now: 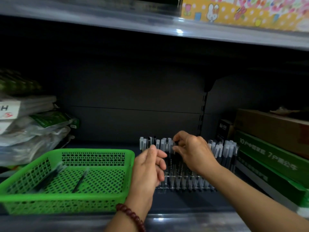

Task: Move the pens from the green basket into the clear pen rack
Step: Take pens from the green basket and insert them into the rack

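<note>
Step, est.: seating pen (174,162) in clear pen rack (184,185), mid-shelf (184,203); R hand (194,153) fingers pinched on its cap, L hand (148,166) fingers curled, hold unclear; next needs reach to remaining pens (80,181) in green basket (93,150), shelf front-left.

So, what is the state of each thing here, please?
Basket: upright, not yet empty.
Basket pens: few, lying flat.
Rack: holds a row of pens.
Rack pens: standing upright.
Right hand: pinches a pen at the rack.
Left hand: fingers curled beside rack; hold unclear.
</note>
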